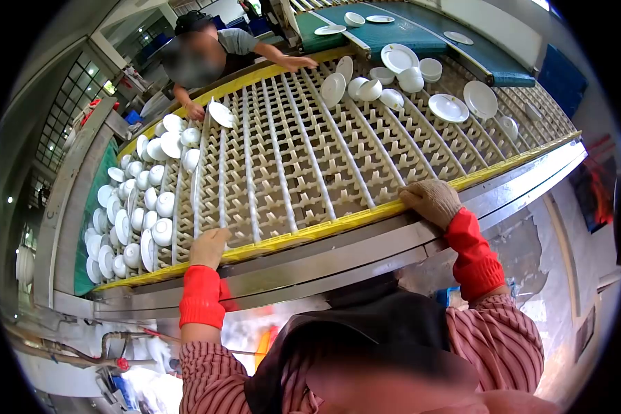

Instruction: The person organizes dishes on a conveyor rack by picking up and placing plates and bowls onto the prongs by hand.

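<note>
My left hand [210,247], in a tan glove, lies over the yellow edge rail [293,238] of a conveyor, its fingers close together and bent down on the near side of the pegs. Farther right, my right hand [432,200], gloved as well, curls over the same rail. Neither hand holds a dish. Between and beyond them spreads the pegged conveyor bed [303,165] with pale crosswise rods. Left of my left hand, white bowls [162,232] and plates [147,250] stand tilted in rows on the pegs.
Across the conveyor a co-worker reaches in; one hand [196,112] is beside a tilted plate [221,114], the other hand [297,63] near the far rail. More bowls [370,90] and plates [448,107] lie at right. A green belt [407,31] carries several dishes.
</note>
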`<control>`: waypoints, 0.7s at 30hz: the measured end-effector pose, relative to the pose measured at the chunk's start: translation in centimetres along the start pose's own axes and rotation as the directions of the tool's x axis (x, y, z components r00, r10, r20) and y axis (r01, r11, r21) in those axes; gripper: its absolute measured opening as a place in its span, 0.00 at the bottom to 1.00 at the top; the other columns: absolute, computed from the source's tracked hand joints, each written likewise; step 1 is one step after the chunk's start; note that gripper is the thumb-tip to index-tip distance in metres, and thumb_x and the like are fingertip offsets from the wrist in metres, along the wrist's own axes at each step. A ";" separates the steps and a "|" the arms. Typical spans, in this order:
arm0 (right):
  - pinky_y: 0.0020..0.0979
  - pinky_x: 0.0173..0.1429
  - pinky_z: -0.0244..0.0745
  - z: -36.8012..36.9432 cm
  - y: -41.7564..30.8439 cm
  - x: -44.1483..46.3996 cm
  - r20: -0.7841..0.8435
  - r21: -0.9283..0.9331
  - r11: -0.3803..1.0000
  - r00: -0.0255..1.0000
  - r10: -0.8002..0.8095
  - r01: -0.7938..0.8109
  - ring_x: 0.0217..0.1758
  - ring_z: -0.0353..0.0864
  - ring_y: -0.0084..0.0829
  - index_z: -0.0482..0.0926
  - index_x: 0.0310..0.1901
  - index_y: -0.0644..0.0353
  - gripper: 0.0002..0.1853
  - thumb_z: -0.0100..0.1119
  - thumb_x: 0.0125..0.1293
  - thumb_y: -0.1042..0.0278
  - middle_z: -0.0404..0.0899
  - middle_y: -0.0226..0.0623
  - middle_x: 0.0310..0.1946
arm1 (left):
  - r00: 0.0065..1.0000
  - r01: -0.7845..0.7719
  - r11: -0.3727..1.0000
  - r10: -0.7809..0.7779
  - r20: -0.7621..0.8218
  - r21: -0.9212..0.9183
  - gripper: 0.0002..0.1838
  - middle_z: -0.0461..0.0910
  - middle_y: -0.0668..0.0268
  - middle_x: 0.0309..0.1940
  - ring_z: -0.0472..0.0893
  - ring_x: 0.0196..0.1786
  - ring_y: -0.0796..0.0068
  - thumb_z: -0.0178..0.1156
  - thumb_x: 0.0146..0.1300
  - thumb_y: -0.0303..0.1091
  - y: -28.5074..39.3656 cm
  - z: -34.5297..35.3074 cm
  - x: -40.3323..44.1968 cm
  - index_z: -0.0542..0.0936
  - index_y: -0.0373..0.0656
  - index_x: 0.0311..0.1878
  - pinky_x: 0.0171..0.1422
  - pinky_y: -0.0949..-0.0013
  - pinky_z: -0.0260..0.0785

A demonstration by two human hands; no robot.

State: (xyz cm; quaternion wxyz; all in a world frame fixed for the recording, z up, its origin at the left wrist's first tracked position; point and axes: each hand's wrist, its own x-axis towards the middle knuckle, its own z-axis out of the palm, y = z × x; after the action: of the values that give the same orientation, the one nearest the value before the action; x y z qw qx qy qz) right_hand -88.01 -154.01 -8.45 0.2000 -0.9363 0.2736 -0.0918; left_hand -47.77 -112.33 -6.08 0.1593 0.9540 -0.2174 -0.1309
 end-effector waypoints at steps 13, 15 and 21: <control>0.49 0.58 0.86 -0.2 3.0 0.0 0.060 0.168 0.979 0.990 -0.127 0.115 0.50 0.94 0.52 0.93 0.56 0.48 0.23 0.63 0.79 0.40 0.94 0.46 0.44 | 0.999 -0.007 0.984 0.015 -0.045 0.180 0.35 0.91 0.45 0.61 0.86 0.68 0.38 0.48 0.76 0.63 1.1 0.9 0.5 0.94 0.45 0.57 0.75 0.47 0.72; 0.49 0.57 0.86 -1.2 6.1 1.5 -0.068 0.300 0.952 0.996 -0.048 0.067 0.50 0.94 0.52 0.92 0.59 0.48 0.23 0.67 0.76 0.41 0.94 0.45 0.44 | 0.998 0.000 0.983 0.012 -0.065 0.182 0.34 0.92 0.46 0.57 0.87 0.64 0.37 0.49 0.78 0.63 1.3 1.2 0.5 0.95 0.46 0.56 0.72 0.44 0.74; 0.53 0.68 0.85 -7.8 18.5 10.6 -0.218 -0.245 0.953 0.968 0.126 -0.179 0.64 0.91 0.55 0.72 0.83 0.63 0.48 0.75 0.65 0.48 0.90 0.56 0.60 | 0.905 -0.037 0.893 0.220 -0.363 0.449 0.23 0.93 0.48 0.42 0.90 0.51 0.38 0.65 0.75 0.57 3.5 3.9 1.6 0.94 0.46 0.50 0.57 0.40 0.81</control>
State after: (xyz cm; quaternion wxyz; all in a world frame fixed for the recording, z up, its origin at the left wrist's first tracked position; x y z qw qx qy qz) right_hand -90.22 -176.63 -8.57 0.0524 -0.9165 0.3738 -0.1324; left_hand -48.92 -116.96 -8.66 -0.0059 0.9546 -0.2672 0.1318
